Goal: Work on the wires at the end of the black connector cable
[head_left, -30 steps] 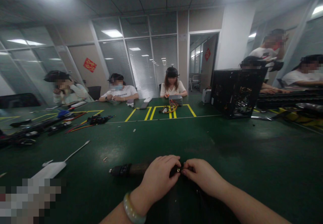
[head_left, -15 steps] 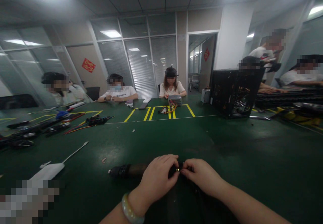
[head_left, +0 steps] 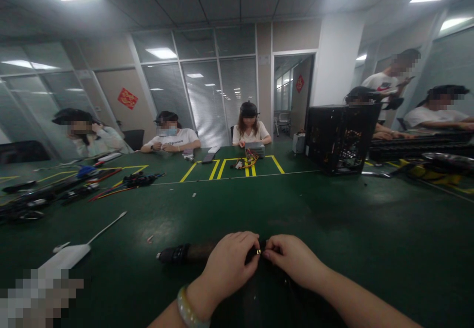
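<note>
My left hand point(head_left: 231, 264), with a pale bangle on its wrist, curls its fingers and thumb round a small dark piece with a shiny brass-coloured end point(head_left: 258, 252). Close to that end, my right hand point(head_left: 292, 259) pinches thumb and forefinger together; what lies between them is too small and dark to name. Behind my left hand a dark brown cylindrical tool point(head_left: 198, 252) lies on the green table, its black collar and silver tip pointing left. The left hand hides its right part. Under my right hand, dark shapes on the table are hard to make out.
At left lie a white adapter with a cable point(head_left: 66, 256) and a heap of dark parts and wires point(head_left: 48, 195). Across the table stand a metal box with coloured wires point(head_left: 255, 149) and a black computer case point(head_left: 338, 140). Several people sit around the table.
The view has shifted slightly, so the room and table things sit a little further left. Both hands keep almost the same pose, fingertips close together at the brass-coloured end.
</note>
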Demonstrator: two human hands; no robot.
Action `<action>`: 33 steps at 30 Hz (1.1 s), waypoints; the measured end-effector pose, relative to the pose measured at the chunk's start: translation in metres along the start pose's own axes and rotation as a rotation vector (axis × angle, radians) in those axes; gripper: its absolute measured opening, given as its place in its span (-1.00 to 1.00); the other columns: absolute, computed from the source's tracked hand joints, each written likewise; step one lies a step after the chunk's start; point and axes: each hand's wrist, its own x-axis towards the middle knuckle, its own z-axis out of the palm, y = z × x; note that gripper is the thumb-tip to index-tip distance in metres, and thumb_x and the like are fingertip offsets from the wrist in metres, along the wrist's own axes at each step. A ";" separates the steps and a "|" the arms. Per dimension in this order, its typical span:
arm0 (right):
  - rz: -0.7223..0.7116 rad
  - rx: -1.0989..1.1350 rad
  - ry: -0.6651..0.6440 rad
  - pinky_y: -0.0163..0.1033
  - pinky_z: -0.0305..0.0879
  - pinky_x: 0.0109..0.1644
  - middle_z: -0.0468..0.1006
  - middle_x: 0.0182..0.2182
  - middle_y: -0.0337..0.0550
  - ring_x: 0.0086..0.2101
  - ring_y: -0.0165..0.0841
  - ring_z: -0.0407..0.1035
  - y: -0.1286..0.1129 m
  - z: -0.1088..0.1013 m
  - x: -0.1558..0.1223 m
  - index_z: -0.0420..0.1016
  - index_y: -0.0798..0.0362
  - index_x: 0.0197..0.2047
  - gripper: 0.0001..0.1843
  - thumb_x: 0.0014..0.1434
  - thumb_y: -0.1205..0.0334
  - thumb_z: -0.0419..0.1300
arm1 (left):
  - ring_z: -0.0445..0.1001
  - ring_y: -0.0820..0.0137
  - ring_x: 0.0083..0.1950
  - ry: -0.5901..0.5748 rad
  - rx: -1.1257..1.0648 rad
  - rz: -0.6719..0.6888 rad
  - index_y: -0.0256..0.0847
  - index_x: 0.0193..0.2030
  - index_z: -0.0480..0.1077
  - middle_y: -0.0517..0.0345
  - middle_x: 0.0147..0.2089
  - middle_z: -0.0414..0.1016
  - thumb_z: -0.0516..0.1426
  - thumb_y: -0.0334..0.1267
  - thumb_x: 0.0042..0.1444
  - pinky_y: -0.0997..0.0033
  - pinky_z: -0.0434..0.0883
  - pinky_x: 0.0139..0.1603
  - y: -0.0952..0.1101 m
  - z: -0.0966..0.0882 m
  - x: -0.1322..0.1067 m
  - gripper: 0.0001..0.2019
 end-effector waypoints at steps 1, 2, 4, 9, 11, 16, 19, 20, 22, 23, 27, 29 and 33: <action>-0.004 0.002 -0.001 -0.37 0.04 -0.43 0.53 -0.48 -0.30 -0.46 -0.43 0.35 0.000 0.000 0.000 0.53 0.02 -0.36 -0.82 0.20 0.17 0.15 | 0.43 0.28 -0.01 -0.004 -0.001 0.005 -0.11 -0.21 0.36 0.19 -0.04 0.49 0.13 -0.35 0.11 0.24 0.34 0.04 -0.001 0.001 0.000 -0.89; -0.009 0.003 -0.002 -0.38 0.04 -0.43 0.53 -0.47 -0.30 -0.46 -0.43 0.35 0.000 0.000 0.000 0.54 0.01 -0.35 -0.82 0.20 0.17 0.15 | 0.43 0.28 -0.01 -0.005 -0.002 0.011 -0.11 -0.21 0.36 0.19 -0.04 0.49 0.13 -0.35 0.12 0.25 0.34 0.04 -0.002 0.001 0.000 -0.90; -0.019 -0.001 0.003 -0.38 0.03 -0.43 0.53 -0.48 -0.30 -0.45 -0.43 0.34 0.000 -0.001 0.000 0.55 0.01 -0.35 -0.83 0.19 0.17 0.15 | 0.43 0.29 -0.01 -0.005 0.000 0.023 -0.11 -0.20 0.37 0.20 -0.04 0.49 0.12 -0.37 0.12 0.26 0.33 0.04 -0.003 0.002 0.000 -0.89; -0.011 -0.003 0.008 -0.39 0.03 -0.45 0.52 -0.49 -0.29 -0.46 -0.43 0.33 0.002 -0.001 0.000 0.56 0.03 -0.34 -0.82 0.17 0.16 0.17 | 0.44 0.29 -0.07 0.000 0.024 0.013 -0.10 -0.17 0.36 0.18 -0.10 0.49 0.15 -0.34 0.09 0.27 0.34 0.00 -0.002 0.002 -0.001 -0.84; -0.012 0.019 0.010 -0.40 0.04 -0.44 0.53 -0.47 -0.28 -0.45 -0.43 0.34 0.002 -0.002 -0.001 0.56 0.04 -0.33 -0.82 0.17 0.14 0.18 | 0.44 0.29 -0.10 0.010 0.032 -0.005 -0.11 -0.17 0.35 0.17 -0.14 0.48 0.14 -0.31 0.10 0.29 0.35 -0.03 -0.001 0.002 -0.002 -0.86; -0.031 0.052 0.026 -0.41 0.11 -0.40 0.55 -0.44 -0.27 -0.42 -0.42 0.38 0.003 -0.003 -0.004 0.56 0.05 -0.31 -0.80 0.18 0.11 0.19 | 0.44 0.31 -0.08 -0.014 0.033 0.029 -0.12 -0.21 0.36 0.17 -0.12 0.48 0.11 -0.34 0.13 0.32 0.33 -0.02 -0.002 0.001 0.000 -0.91; -0.044 0.028 0.050 -0.40 0.13 -0.38 0.57 -0.42 -0.27 -0.41 -0.42 0.39 0.005 -0.002 -0.003 0.58 0.03 -0.29 -0.78 0.18 0.09 0.19 | 0.43 0.31 -0.06 -0.027 0.042 0.040 -0.10 -0.20 0.37 0.19 -0.08 0.48 0.10 -0.35 0.14 0.30 0.33 0.00 -0.001 0.000 0.001 -0.90; -0.043 0.019 0.053 -0.40 0.14 -0.38 0.57 -0.42 -0.27 -0.41 -0.42 0.39 0.005 -0.001 -0.003 0.58 0.03 -0.29 -0.78 0.18 0.08 0.20 | 0.44 0.31 -0.07 -0.030 0.048 0.038 -0.11 -0.20 0.37 0.18 -0.09 0.48 0.10 -0.34 0.14 0.30 0.32 0.00 -0.001 0.000 0.001 -0.90; -0.027 0.008 0.056 -0.40 0.15 -0.37 0.57 -0.42 -0.27 -0.40 -0.42 0.39 0.006 0.000 -0.002 0.59 0.03 -0.29 -0.77 0.17 0.06 0.21 | 0.44 0.32 -0.09 -0.031 0.057 0.027 -0.11 -0.18 0.37 0.17 -0.12 0.48 0.10 -0.31 0.15 0.30 0.33 -0.02 0.001 -0.002 0.000 -0.89; -0.018 0.007 0.054 -0.40 0.15 -0.36 0.57 -0.42 -0.27 -0.40 -0.41 0.39 0.006 0.000 -0.002 0.59 0.03 -0.29 -0.76 0.17 0.05 0.21 | 0.45 0.32 -0.11 -0.027 0.060 0.016 -0.11 -0.16 0.37 0.17 -0.14 0.48 0.10 -0.29 0.15 0.31 0.33 -0.03 0.002 -0.002 0.000 -0.88; 0.004 0.020 0.040 -0.40 0.16 -0.37 0.58 -0.40 -0.27 -0.40 -0.41 0.41 0.006 0.000 -0.002 0.59 0.03 -0.27 -0.74 0.17 0.03 0.21 | 0.46 0.32 -0.14 -0.006 0.069 0.002 -0.12 -0.18 0.36 0.17 -0.17 0.47 0.10 -0.24 0.17 0.34 0.34 -0.10 0.004 -0.003 -0.002 -0.90; 0.006 0.027 0.037 -0.40 0.17 -0.37 0.58 -0.41 -0.28 -0.40 -0.42 0.41 0.006 0.000 -0.002 0.59 0.03 -0.28 -0.75 0.16 0.03 0.22 | 0.46 0.32 -0.14 -0.002 0.065 0.023 -0.12 -0.20 0.37 0.16 -0.16 0.48 0.09 -0.27 0.16 0.35 0.34 -0.10 0.004 -0.002 -0.002 -0.92; 0.000 0.050 0.023 -0.39 0.19 -0.34 0.58 -0.41 -0.28 -0.38 -0.41 0.42 0.007 -0.001 -0.001 0.60 0.04 -0.28 -0.75 0.14 0.04 0.24 | 0.45 0.33 -0.09 0.004 0.048 0.080 -0.11 -0.19 0.40 0.17 -0.12 0.48 0.09 -0.32 0.16 0.35 0.34 -0.03 0.001 0.000 -0.002 -0.90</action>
